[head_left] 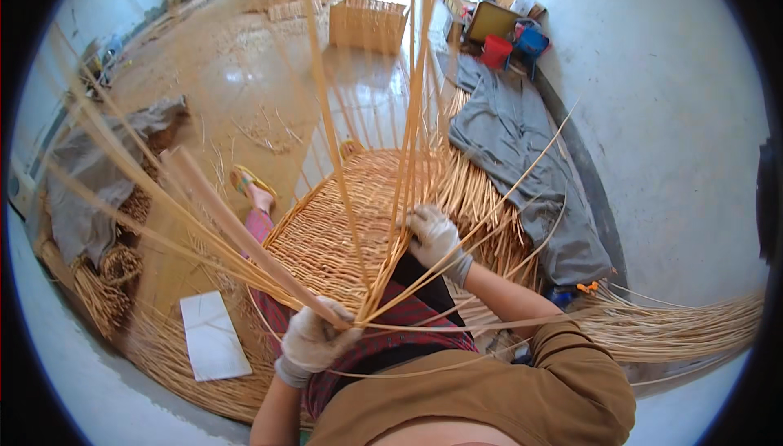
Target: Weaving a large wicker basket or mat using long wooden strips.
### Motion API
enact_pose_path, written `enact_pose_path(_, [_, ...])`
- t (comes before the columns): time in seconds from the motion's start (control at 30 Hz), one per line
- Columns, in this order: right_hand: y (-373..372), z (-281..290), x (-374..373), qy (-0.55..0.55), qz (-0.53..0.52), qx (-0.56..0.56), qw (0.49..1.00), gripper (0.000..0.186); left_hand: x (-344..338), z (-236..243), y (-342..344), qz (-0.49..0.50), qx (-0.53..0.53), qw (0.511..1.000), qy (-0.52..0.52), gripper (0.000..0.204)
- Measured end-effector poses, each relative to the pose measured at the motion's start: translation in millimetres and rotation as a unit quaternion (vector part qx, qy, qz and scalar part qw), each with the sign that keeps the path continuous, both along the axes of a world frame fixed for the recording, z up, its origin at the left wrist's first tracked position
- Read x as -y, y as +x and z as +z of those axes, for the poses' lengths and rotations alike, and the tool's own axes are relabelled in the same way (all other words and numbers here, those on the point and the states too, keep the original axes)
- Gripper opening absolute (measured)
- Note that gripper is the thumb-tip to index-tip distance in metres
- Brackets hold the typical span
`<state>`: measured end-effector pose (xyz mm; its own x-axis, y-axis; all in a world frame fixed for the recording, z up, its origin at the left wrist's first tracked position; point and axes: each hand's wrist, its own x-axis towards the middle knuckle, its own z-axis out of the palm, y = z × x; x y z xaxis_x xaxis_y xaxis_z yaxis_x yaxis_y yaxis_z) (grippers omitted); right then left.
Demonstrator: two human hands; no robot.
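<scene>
A flat woven wicker panel [334,234] rests over my lap, with long pale rods [418,95] standing up from its edges. My left hand [314,338], in a whitish glove, is closed round a thick wooden stick [245,234] at the panel's near corner. Thinner rods fan out beside that stick, several of them blurred. At the panel's right edge my right hand [434,238], also gloved, has its fingers curled against a bunch of upright rods; the fingertips are partly hidden. Other long rods [510,189] cross beneath and beside my right forearm.
Bundled rods [481,193] lie at the right under a grey cloth [522,144], and more rods [677,324] spread beside my right elbow. A white board [214,336] lies left. Covered bundles [114,193] line the left wall. Farther off are a cardboard box [367,26] and a red bucket [495,52].
</scene>
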<state>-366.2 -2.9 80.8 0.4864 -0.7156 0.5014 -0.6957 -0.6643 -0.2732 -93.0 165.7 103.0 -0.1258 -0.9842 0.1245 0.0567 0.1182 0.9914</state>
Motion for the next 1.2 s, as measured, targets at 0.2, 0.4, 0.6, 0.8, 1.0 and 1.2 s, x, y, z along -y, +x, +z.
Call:
enact_pose_path(0.2, [62.6,-43.2,17.0,0.008,0.021,-0.003,1.0,0.03,63.0,-61.1,139.5,0.091,0.008,0.994,0.058,0.038])
enact_pose_path(0.4, [122.3,-30.1,18.1,0.028,-0.039,0.01,0.999,0.044,137.5,-101.2,189.3,0.171,0.153,0.961,0.153,0.044])
enact_pose_path(0.6, [166.3,-10.9,13.5,-0.027,0.073,0.035,0.996,0.034,137.1,-97.5,170.0,0.136,-0.021,0.981,0.135,0.033])
enact_pose_path(0.8, [156.7,-27.5,13.3,0.145,0.033,-0.002,0.989,0.034,127.9,-96.5,158.2,0.148,-0.041,0.975,0.159,0.03])
enact_pose_path(1.0, [243.9,4.0,50.4,0.101,0.146,0.242,0.954,0.052,133.0,-99.5,158.7,0.115,-0.034,0.978,0.171,0.031])
enact_pose_path(1.2, [273.5,8.4,88.1,0.138,0.233,0.122,0.955,0.041,135.9,-98.6,152.3,0.147,0.002,0.956,0.254,0.027])
